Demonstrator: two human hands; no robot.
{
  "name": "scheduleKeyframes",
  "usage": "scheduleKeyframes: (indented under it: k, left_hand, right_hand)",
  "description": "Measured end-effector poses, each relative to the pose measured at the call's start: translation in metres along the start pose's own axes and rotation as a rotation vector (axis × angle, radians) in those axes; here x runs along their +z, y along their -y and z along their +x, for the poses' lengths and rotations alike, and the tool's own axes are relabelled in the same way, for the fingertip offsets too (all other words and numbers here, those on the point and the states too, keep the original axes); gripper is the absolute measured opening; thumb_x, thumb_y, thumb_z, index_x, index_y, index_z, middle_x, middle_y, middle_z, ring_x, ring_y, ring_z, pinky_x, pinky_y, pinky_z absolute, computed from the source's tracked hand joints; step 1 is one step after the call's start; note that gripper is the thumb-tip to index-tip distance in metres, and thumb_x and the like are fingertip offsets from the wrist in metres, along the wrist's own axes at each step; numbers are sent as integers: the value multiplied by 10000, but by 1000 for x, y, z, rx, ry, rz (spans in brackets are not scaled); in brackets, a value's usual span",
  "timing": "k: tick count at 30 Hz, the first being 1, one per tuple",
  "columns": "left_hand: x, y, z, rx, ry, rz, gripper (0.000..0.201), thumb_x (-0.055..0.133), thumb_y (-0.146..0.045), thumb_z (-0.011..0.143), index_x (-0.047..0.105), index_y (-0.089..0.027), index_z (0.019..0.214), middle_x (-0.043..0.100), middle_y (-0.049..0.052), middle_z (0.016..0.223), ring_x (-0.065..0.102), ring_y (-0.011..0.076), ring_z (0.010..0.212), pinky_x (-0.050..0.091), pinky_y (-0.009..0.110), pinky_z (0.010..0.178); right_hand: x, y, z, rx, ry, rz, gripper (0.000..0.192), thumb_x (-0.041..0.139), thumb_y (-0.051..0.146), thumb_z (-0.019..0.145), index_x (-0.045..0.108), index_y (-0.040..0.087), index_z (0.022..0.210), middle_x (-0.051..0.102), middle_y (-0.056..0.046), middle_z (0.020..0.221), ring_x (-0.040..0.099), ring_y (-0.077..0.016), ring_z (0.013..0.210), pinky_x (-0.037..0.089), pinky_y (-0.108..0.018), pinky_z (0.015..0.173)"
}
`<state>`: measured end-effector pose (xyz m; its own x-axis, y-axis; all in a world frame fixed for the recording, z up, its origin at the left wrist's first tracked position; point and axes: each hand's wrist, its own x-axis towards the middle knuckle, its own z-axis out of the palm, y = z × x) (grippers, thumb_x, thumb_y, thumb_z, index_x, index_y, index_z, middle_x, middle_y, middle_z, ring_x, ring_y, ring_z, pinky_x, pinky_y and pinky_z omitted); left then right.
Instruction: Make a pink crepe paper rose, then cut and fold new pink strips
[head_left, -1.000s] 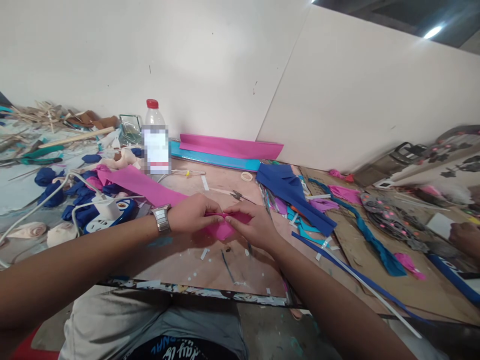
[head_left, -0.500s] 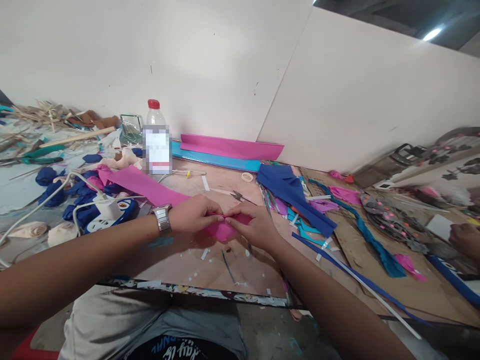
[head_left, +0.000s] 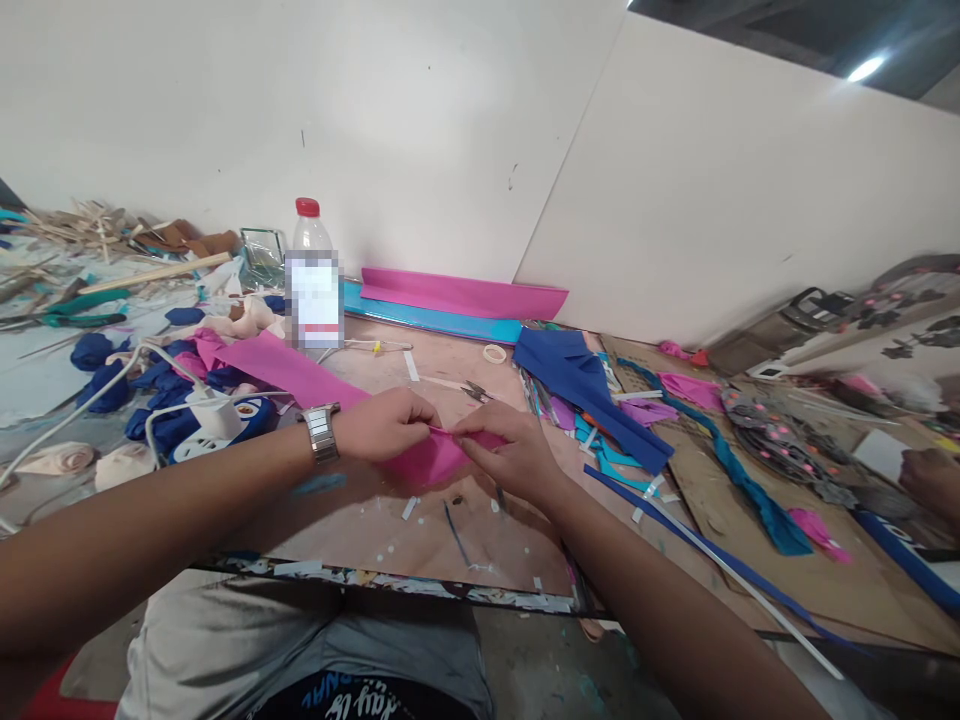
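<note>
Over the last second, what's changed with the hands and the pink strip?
Both hands have lifted slightly: the left hand and right hand still pinch the pink strip together, with a little more of its folded end showing below them. The bottle and blue sheet stayed put.

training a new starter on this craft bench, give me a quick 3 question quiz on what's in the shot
1. True or false: both hands pinch the pink strip.
2. Which wrist wears the watch? A) left B) right C) neither
3. What colour is the cap of the bottle by the wall?

Key
1. True: the left hand and right hand grip its folded edge, fingertips close together.
2. A
3. Red
</note>
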<state>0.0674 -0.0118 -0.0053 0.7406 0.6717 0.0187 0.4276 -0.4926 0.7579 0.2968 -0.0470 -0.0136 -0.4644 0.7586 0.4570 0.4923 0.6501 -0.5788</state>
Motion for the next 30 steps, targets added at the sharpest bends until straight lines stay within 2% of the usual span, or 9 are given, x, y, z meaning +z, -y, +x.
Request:
scheduleKeyframes:
  k: [9,12,16,23,30]
  left_hand:
    - [-2,-1,0,-21,37,-26,261,456,-161,814,709,-133,870,637,-2,742,529,139,672,371,260,609]
    - [-2,-4,-1,-8,59,-25,220,514,-253,866,698,-133,873,613,-6,720,512,135,659,362,258,600]
    - [0,-6,-1,9,23,-41,375,485,-425,953,687,-129,843,593,-3,698,491,128,642,348,255,588]
    - [0,-6,1,22,-21,-35,374,477,-404,968,669,-132,797,552,-16,655,451,111,607,320,248,565]
    - [5,-4,0,72,-91,-46,332,520,-392,965,719,-143,875,671,14,753,545,125,664,370,236,595]
  right_hand:
    - [-3,5,1,-53,26,-9,153,642,169,859,770,248,888,771,-45,857,694,-202,832,535,-346,813]
    - [-3,4,1,-38,6,-3,142,643,174,869,765,245,881,767,-45,855,696,-198,829,539,-341,807]
    - [-2,4,1,-54,-1,1,143,644,175,873,766,245,901,770,-44,859,699,-195,835,541,-337,802]
    - [-2,6,0,1,-27,-39,105,675,234,887,744,225,966,784,-54,926,710,-201,857,537,-338,800]
    - [2,1,-1,-96,-60,-82,87,679,216,896,743,240,950,778,-30,877,693,-191,814,524,-338,768]
